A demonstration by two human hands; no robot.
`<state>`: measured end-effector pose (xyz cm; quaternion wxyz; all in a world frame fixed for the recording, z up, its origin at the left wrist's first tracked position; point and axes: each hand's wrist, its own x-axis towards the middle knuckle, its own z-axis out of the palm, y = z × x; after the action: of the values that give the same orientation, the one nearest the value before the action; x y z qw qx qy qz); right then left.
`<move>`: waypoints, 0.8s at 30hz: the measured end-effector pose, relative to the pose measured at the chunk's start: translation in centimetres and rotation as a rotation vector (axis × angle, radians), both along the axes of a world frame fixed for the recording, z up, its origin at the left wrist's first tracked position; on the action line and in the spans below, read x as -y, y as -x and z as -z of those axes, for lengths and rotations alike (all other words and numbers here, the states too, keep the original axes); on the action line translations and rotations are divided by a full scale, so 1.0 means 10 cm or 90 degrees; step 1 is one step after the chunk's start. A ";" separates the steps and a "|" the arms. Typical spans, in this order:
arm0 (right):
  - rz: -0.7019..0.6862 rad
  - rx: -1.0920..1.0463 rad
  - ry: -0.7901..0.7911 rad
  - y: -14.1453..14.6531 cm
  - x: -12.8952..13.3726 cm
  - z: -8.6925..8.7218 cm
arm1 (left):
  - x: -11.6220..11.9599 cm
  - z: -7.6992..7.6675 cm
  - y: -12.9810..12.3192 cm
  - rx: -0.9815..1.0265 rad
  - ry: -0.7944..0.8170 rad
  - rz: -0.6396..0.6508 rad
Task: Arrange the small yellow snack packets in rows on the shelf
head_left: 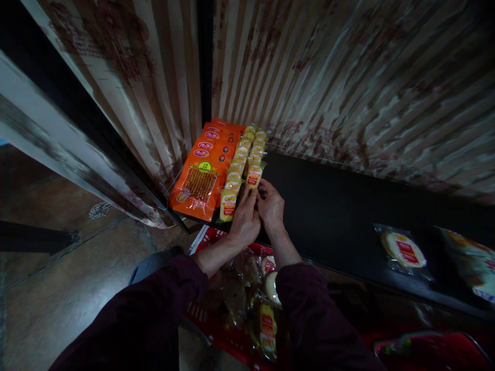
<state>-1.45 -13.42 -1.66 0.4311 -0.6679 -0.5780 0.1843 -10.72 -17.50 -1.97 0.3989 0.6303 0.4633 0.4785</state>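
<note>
Two rows of small yellow packaged cakes [237,164] lie on the black shelf, beside overlapping orange snack packets [199,178]. At the front end of the right row is a yellow pack with a red and white label [254,175]. My left hand [246,219] touches the lower end of this pack, its fingers bent together. Close against it, my right hand [270,206] has curled fingers at the pack's lower right. What lies between the fingertips of either hand is mostly hidden.
Below the shelf [328,206], a red basket [204,237] holds several wrapped cakes. A round wrapped cake [405,249] and a patterned packet [469,263] lie at the right. Another red basket [433,337] shows at lower right. Patterned curtains [348,77] hang behind.
</note>
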 end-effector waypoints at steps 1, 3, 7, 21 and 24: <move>0.001 0.008 -0.001 0.00 0.00 -0.01 | 0.00 -0.01 0.00 0.001 0.011 -0.003; 0.006 0.026 0.006 0.00 -0.01 -0.02 | 0.00 -0.05 0.00 0.002 0.027 -0.011; 0.012 0.057 0.033 -0.01 -0.02 -0.03 | 0.01 -0.10 -0.01 -0.007 0.038 -0.017; -0.014 -0.046 -0.011 -0.06 -0.06 0.02 | 0.06 -0.24 -0.01 -0.111 0.033 0.001; -0.011 -0.082 -0.003 -0.07 -0.10 0.05 | 0.06 -0.24 -0.01 -0.104 0.032 0.006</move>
<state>-0.79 -12.45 -2.12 0.4671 -0.6490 -0.5550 0.2292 -10.65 -18.09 0.43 0.3776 0.6592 0.5030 0.4121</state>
